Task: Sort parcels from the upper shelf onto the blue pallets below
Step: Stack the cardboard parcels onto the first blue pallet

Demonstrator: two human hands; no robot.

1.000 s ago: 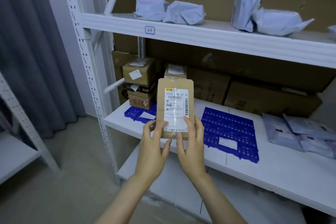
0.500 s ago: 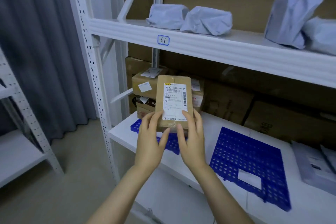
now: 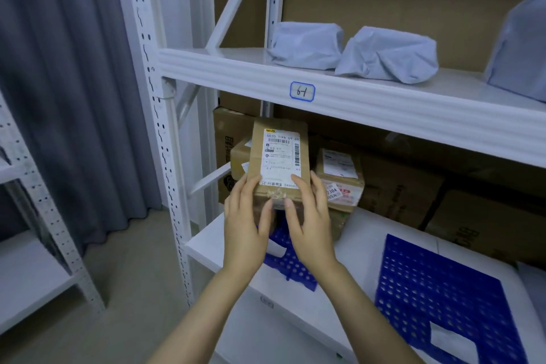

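Both hands grip the cardboard parcel (image 3: 277, 162) — left hand (image 3: 245, 233), right hand (image 3: 310, 230).
Parcel now nearer the left blue pallet (image 3: 291, 263) — pallet partly hidden.

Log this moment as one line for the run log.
step: placing | hands: left hand and right hand hold cardboard parcel, label up | position: above left blue pallet | status: not set down

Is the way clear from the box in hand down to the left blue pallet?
Not fully. The cardboard box, gripped by left hand and right hand, hangs above the left blue pallet, where stacked boxes fill the rear; only the front is bare.
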